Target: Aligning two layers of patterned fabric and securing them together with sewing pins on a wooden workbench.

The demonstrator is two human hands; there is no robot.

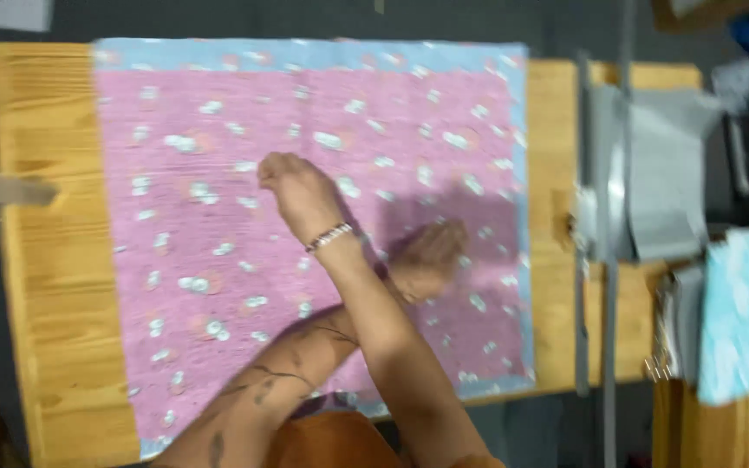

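Note:
A pink cloth point(244, 260) with white dots and a pale blue border lies spread flat over a wooden table point(54, 286). My arms cross above it. My right hand point(298, 192), with a beaded bracelet at the wrist, reaches left and rests on the cloth near its middle. Its fingers are curled and blurred. My left hand point(431, 257), on a tattooed forearm, passes under the right arm and lies palm down on the right half of the cloth, holding nothing.
A grey metal frame with grey sheets point(652, 182) stands at the table's right end. A pale blue patterned stack point(743, 312) sits further right. A grey strip point(2, 188) juts in at the left edge. The floor is dark.

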